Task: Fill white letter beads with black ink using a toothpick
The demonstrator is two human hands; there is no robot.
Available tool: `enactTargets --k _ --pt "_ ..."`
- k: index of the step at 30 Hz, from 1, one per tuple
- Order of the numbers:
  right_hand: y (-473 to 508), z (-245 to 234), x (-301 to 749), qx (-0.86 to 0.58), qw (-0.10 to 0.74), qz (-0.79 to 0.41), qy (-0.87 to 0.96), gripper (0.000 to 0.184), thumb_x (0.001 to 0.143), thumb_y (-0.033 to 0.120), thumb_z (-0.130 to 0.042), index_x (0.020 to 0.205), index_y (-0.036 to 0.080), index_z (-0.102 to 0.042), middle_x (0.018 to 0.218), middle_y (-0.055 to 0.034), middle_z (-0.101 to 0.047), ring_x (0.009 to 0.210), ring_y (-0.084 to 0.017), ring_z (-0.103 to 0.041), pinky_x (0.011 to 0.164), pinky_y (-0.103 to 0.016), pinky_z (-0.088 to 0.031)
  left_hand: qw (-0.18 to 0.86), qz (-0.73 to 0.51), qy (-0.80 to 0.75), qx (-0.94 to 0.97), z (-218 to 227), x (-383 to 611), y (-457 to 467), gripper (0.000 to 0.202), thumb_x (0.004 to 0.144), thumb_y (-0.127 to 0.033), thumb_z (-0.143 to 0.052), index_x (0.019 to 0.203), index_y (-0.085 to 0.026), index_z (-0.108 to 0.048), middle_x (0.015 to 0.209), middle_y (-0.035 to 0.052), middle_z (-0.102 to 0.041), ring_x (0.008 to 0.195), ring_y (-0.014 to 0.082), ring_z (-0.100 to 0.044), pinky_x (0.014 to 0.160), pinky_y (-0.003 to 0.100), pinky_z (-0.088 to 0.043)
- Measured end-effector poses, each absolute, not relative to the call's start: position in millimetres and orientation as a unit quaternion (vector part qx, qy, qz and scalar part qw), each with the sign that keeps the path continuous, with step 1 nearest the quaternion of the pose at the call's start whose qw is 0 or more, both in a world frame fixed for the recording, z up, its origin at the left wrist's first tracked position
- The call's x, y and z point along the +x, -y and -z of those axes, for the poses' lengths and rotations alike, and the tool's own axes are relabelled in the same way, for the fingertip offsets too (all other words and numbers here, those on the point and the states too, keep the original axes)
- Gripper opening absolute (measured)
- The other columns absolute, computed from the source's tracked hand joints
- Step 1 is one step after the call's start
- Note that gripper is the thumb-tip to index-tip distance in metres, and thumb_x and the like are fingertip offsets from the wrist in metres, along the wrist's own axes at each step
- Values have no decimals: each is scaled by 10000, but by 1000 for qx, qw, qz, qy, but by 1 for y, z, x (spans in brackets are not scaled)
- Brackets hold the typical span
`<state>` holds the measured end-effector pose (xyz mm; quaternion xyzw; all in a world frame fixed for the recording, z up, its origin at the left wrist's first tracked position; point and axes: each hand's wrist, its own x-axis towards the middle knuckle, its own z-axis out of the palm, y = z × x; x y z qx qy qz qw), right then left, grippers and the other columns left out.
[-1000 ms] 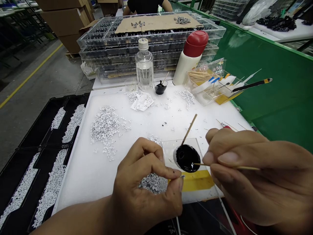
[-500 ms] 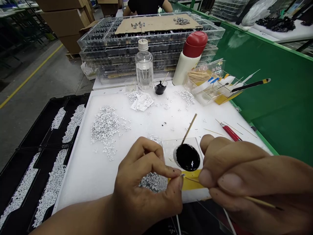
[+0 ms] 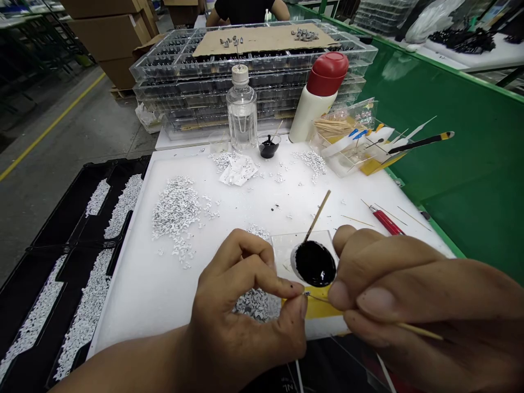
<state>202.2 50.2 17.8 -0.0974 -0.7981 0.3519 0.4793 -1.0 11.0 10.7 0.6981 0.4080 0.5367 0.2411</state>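
My left hand point(image 3: 245, 316) pinches a tiny white piece point(image 3: 305, 294) between thumb and forefinger, low in the middle of the white board point(image 3: 135, 284). My right hand point(image 3: 417, 311) grips a thin wooden stick point(image 3: 417, 330), and its tip touches the tiny piece. Just behind the two hands sits a small dish of black paint point(image 3: 315, 264) with a second stick point(image 3: 316, 216) leaning in it. A heap of small white pieces point(image 3: 254, 303) lies under my left fingers.
A larger pile of white pieces point(image 3: 176, 210) lies to the left. At the back stand a clear bottle point(image 3: 241, 109), a white bottle with a red cap point(image 3: 319, 95), a small black paint cup point(image 3: 269, 146) and stacked clear trays point(image 3: 254, 71). A red-handled tool point(image 3: 385, 221) lies right.
My right hand drew the stick's tip out of the black paint dish and brought it left and down to the tiny piece in my left fingers. The left hand stayed put.
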Motion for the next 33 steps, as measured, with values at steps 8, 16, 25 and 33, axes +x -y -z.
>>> enactTargets --k 8,16,25,33 --pt "-51 -19 201 -114 478 -333 805 526 924 -19 -701 1291 353 -642 1123 -3 -667 1043 -88 -703 965 -266 -590 246 -561 -418 671 -7 3 -10 202 732 -11 -699 752 -190 -608 756 -7 -550 713 118 -561 567 211 -517" --pt "-50 -20 202 -119 492 -360 784 517 888 -41 -721 1250 324 -671 1139 -3 -711 973 -103 -737 886 -269 -620 235 -550 -415 686 -10 1 -12 225 712 9 -704 750 -192 -611 742 -7 -554 699 125 -565 546 219 -522" --pt "-49 -23 197 -125 501 -362 776 572 852 -73 -737 1239 345 -686 1080 -2 -717 936 -111 -732 883 -273 -616 236 -549 -414 686 -10 0 -12 224 717 7 -708 755 -193 -617 747 -3 -556 701 128 -561 543 222 -527" --pt "-46 -18 197 -165 459 -352 799 311 1021 215 -657 1259 416 -668 1043 20 -738 732 -70 -658 837 -237 -619 241 -562 -413 675 -6 0 -12 208 734 13 -680 760 -184 -618 757 2 -558 704 118 -564 552 212 -528"
